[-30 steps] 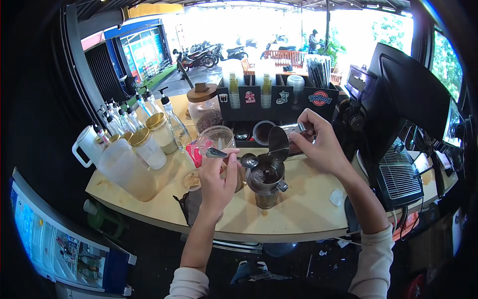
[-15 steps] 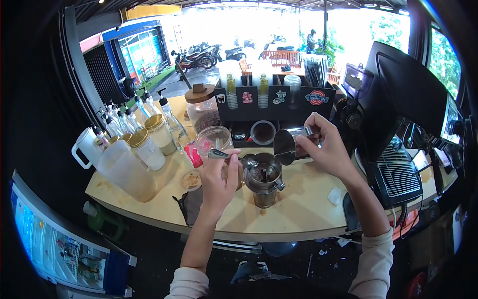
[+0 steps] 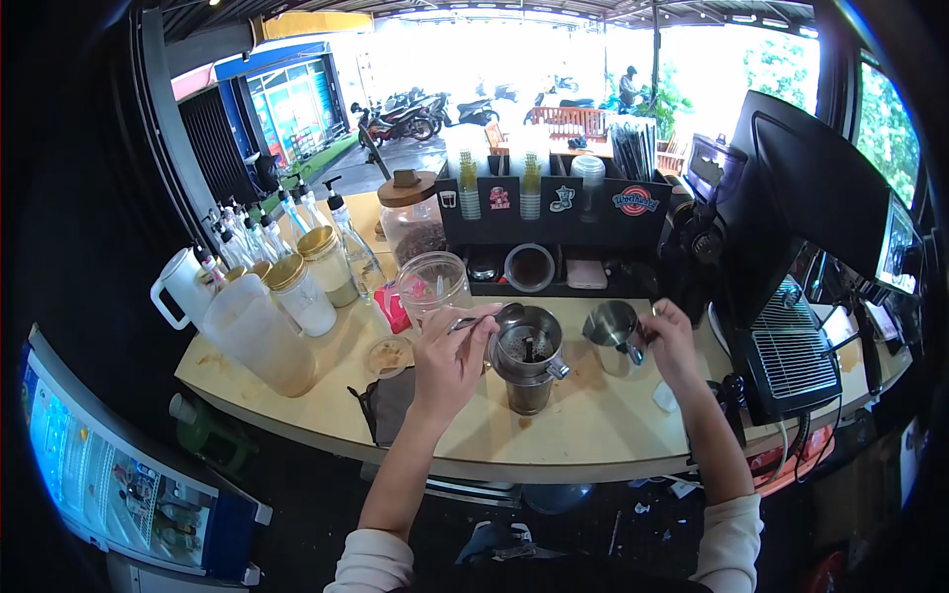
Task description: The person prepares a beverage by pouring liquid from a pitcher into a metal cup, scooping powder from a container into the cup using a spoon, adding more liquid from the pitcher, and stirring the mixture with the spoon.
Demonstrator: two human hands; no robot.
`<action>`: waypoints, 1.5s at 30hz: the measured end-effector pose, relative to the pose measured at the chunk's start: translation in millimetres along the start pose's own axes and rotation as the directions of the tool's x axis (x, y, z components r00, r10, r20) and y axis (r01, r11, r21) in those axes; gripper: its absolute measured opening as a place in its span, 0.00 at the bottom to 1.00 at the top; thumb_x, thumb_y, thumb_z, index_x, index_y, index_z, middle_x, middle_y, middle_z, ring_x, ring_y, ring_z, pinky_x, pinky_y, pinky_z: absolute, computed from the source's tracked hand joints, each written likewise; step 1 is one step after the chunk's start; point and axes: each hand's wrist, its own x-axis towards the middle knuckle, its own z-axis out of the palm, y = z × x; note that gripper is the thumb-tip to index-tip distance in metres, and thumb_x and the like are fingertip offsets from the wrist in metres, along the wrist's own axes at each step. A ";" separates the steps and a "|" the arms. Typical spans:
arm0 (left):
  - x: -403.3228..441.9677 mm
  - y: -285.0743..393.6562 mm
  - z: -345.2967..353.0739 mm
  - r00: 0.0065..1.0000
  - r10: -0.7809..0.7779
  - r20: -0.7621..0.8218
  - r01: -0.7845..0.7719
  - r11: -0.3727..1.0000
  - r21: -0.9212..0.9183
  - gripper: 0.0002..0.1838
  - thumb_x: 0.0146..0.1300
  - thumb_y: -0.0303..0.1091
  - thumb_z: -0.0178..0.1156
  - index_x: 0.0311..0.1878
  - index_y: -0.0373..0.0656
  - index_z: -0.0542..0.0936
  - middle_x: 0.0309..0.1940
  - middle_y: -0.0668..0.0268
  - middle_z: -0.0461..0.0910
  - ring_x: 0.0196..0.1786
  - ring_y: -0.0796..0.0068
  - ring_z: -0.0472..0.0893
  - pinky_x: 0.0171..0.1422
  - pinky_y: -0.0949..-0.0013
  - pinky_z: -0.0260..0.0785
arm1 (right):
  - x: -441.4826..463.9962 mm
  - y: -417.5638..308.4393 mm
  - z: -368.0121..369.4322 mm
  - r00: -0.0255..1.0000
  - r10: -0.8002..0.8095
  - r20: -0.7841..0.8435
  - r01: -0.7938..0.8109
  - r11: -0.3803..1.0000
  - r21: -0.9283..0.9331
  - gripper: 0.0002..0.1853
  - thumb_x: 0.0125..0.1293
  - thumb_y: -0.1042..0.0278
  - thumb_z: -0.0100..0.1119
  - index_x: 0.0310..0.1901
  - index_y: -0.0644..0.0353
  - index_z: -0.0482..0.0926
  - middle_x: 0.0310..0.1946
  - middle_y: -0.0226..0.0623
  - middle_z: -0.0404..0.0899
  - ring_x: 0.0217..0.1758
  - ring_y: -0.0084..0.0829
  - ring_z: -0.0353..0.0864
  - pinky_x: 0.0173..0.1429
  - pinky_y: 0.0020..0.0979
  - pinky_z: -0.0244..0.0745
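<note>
A spoon [image 3: 473, 321] is pinched in my left hand [image 3: 448, 366], its bowl at the rim of a metal drip filter [image 3: 527, 346]. Dark wet coffee shows inside the filter, which sits on a metal cup [image 3: 530, 397]. To the right, a metal pitcher [image 3: 612, 324] hangs upright just over the table, with my right hand [image 3: 674, 342] closed at its handle side. A clear open jar [image 3: 433, 281] stands behind my left hand. Its round lid [image 3: 389, 356] lies flat on the table beside a dark cloth [image 3: 391, 407].
At the left stand a cloudy plastic jug [image 3: 259, 341], gold-lidded jars [image 3: 301, 296] and pump bottles [image 3: 354, 242]. A black cup organizer [image 3: 554, 222] lines the back. A drip tray [image 3: 794, 341] and a monitor [image 3: 816, 188] are on the right.
The pitcher has gone from tipped above the filter to upright at its right, lowered along with my right hand. My left hand and the spoon have shifted slightly right.
</note>
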 end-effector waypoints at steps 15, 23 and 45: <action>-9.6 6.0 7.9 0.982 -0.174 0.076 0.184 0.972 -0.149 0.07 0.65 0.27 0.57 0.42 0.41 0.83 0.34 0.65 0.81 0.37 0.65 0.75 0.44 0.65 0.66 | -22.3 79.9 -47.6 0.989 0.065 -0.134 -0.064 0.998 0.015 0.04 0.64 0.73 0.56 0.34 0.56 0.70 0.27 0.27 0.70 0.33 0.23 0.71 0.43 0.27 0.66; 1.9 23.1 16.5 0.982 0.172 0.084 -0.180 0.977 0.113 0.07 0.60 0.27 0.60 0.42 0.46 0.81 0.31 0.70 0.77 0.36 0.70 0.76 0.48 0.63 0.62 | -47.1 -29.4 46.2 0.864 -0.386 0.322 0.503 0.650 -0.570 0.24 0.64 0.75 0.59 0.63 0.59 0.71 0.38 0.36 0.74 0.36 0.25 0.74 0.47 0.25 0.70; -14.5 -8.4 30.4 0.833 -0.300 0.464 0.456 0.848 -0.270 0.48 0.38 0.38 0.79 0.65 0.40 0.66 0.54 0.55 0.77 0.59 0.61 0.76 0.66 0.61 0.66 | -62.2 -33.4 104.3 0.392 -0.639 0.662 0.845 -0.034 -0.533 0.16 0.51 0.81 0.63 0.44 0.67 0.77 0.28 0.38 0.75 0.27 0.36 0.75 0.31 0.34 0.70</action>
